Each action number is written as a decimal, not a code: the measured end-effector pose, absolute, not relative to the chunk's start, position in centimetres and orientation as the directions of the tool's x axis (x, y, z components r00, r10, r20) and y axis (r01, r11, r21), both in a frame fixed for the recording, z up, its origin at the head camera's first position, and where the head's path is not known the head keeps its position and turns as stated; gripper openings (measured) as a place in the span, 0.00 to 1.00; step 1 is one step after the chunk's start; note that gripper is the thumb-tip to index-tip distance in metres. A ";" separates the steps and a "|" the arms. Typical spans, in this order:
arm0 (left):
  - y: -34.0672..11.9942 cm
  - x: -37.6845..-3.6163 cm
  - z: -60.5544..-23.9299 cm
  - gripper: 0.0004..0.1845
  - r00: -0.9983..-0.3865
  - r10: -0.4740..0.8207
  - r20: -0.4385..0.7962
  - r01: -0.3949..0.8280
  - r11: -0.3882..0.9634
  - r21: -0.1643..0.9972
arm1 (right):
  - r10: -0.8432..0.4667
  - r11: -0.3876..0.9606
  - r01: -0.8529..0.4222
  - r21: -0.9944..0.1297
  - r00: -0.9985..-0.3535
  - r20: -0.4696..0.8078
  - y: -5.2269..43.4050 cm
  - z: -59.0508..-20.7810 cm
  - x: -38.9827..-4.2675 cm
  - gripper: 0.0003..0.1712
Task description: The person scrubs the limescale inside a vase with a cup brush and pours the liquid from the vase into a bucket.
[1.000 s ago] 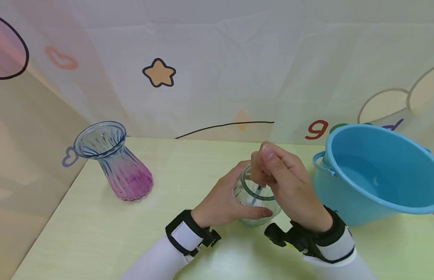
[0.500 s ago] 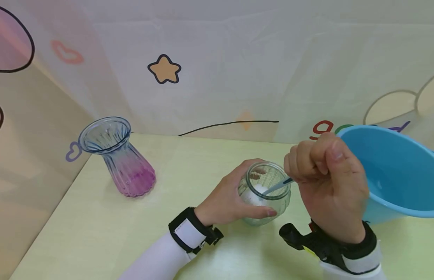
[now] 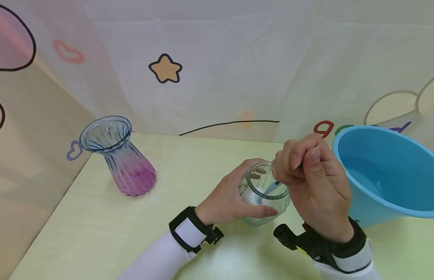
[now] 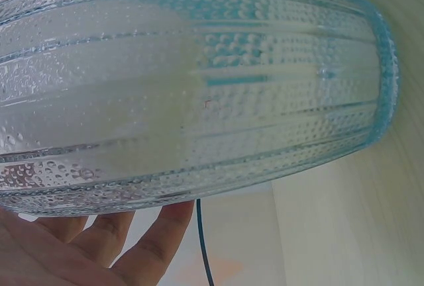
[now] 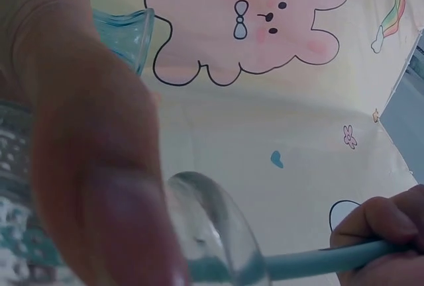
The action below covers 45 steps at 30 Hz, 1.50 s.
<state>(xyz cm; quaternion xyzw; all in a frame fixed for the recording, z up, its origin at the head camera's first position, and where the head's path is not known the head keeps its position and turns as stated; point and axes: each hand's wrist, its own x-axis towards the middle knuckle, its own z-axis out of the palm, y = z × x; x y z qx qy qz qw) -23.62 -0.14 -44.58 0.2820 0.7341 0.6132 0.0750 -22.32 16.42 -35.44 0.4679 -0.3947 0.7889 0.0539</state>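
Jar (image 3: 264, 194) — flanked: ribbed vase (image 3: 118, 157) (left), blue basin (image 3: 388, 175) right.

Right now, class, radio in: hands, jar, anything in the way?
Left hand grips the small glass jar. Right hand pinches a pale blue handle dipped into it. Blue basin close beside the right hand; ribbed vase well apart.

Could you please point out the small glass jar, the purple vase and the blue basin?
small glass jar (image 3: 253, 194): head view, left wall.
purple vase (image 3: 132, 175): head view, ribbed belly.
blue basin (image 3: 388, 182): head view, inner wall.
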 end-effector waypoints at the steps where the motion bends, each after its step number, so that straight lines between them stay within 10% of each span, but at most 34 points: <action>1: -0.1 -23.6 -44.6 0.48 -0.828 0.509 0.236 0.323 0.088 0.942 | -0.289 -0.673 -0.463 -0.577 -0.554 0.781 16.3 -35.5 -22.4 0.16; 23: -0.1 -23.6 -44.6 0.47 -0.813 0.519 0.265 0.329 0.034 0.944 | -0.344 -0.178 -0.557 -0.811 -0.737 0.582 15.6 -35.3 -22.1 0.15; 45: -0.1 -23.9 -44.7 0.34 -0.815 0.512 0.270 0.373 0.107 0.921 | -0.485 0.113 -0.525 -0.844 -0.770 0.414 15.4 -35.4 -21.8 0.17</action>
